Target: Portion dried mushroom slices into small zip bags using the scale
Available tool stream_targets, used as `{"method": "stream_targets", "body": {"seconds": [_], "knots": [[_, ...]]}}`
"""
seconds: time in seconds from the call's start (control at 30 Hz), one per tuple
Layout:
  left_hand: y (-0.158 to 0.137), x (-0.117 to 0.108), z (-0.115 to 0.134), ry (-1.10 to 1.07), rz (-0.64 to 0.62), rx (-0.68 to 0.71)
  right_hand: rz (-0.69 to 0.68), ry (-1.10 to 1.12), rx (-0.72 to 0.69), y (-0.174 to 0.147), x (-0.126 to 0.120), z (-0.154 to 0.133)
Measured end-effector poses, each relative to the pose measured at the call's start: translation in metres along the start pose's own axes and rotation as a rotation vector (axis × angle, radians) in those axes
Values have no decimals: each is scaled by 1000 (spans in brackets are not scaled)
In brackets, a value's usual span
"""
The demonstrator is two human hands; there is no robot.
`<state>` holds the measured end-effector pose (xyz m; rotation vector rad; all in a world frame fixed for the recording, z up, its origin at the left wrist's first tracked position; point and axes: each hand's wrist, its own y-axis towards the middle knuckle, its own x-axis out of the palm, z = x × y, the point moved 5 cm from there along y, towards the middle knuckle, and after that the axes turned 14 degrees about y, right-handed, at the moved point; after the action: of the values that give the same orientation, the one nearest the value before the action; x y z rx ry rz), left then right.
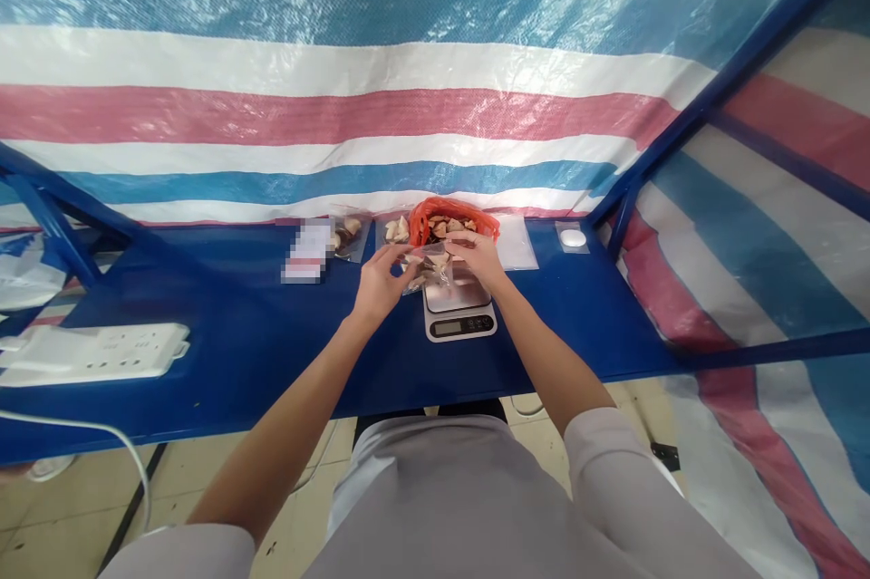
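Observation:
A clear plastic bag [435,271] holding pale, dried-looking chunks is between my two hands, over the back of a small digital kitchen scale [462,325]. My left hand [381,284] pinches the bag's left side with thumb and forefinger. At the bag's upper right, my right hand [479,257] has its fingers closed on the edge. Just behind it stands an open red plastic bag [489,221] filled with brownish chunks of the same sort. The scale's display and buttons face me, and the bag partly covers its metal plate.
Left of the red bag lie a clear bag of pale pieces [394,228], another bag of darker pieces [348,239] and a blurred-out paper [307,250]. White sheets [520,244] and a small packet with a white disc [572,237] are right. A power strip [129,351] sits left.

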<state>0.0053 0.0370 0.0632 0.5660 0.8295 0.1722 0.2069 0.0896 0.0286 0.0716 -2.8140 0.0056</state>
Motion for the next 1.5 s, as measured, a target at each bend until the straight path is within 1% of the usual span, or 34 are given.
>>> {"method": "stream_targets", "body": {"seconds": [0.07, 0.13, 0.23, 0.37, 0.47, 0.67, 0.87, 0.97, 1.07, 1.2, 1.27, 1.37, 1.5], "knots": [[0, 11, 9, -43, -98, 57, -10, -14, -10, 3, 4, 1], [1, 22, 13, -70, -170, 76, -4, -18, -9, 4, 6, 1], [5, 31, 13, -67, -207, 65, 24, 5, 18, 1, 9, -2], [11, 33, 10, -55, -211, 45, 81, 139, 129, -5, 8, -2], [14, 33, 8, -31, -206, 29, 111, 244, 176, -8, 3, 2], [17, 38, 6, 46, -259, 26, 43, 308, 198, -11, -1, 5], [20, 42, 4, 131, -236, 37, 81, 308, 259, -15, -1, 9], [21, 43, 4, 152, -221, 46, 72, 269, 269, -15, 0, 10], [23, 41, 8, 148, -205, 85, 52, 208, 248, -14, 2, 6], [26, 38, 18, 118, -195, 196, 33, 137, 196, -11, 5, -5], [28, 37, 21, 109, -185, 213, 31, 118, 181, -11, 7, -10], [30, 38, 21, 72, -196, 146, 36, 126, 188, -13, 9, -14], [33, 37, 19, 7, -264, -18, 39, 180, 206, -16, 10, -14]]}}
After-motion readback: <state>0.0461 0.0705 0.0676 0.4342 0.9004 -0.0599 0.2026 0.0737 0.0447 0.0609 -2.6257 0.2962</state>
